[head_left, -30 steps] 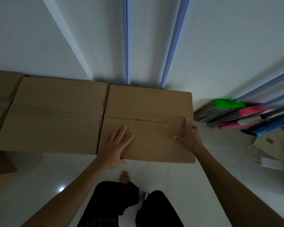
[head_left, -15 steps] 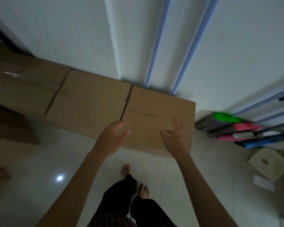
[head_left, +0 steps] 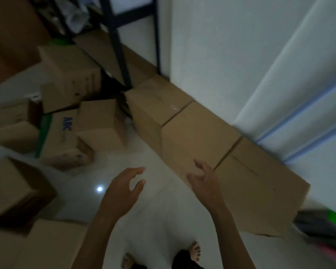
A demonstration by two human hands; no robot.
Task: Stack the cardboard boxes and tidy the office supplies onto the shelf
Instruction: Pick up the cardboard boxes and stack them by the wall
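- Left hand (head_left: 124,191), lower centre, above the white floor (head_left: 153,214): fingers loosely curved, thumb apart, nothing held.
- Right hand (head_left: 204,181), just right of it, in front of the box row: fingers spread, empty.
- Three cardboard boxes (head_left: 198,136), end to end along the wall (head_left: 202,45), centre to lower right.
- Loose boxes (head_left: 101,121) scattered at left, among them an ABC-printed box (head_left: 64,140).
- Dark shelf frame (head_left: 114,35), upper left.

Three cardboard boxes (head_left: 198,133) along the wall (head_left: 211,55), at least six loose boxes (head_left: 101,121), two hands (head_left: 122,193).
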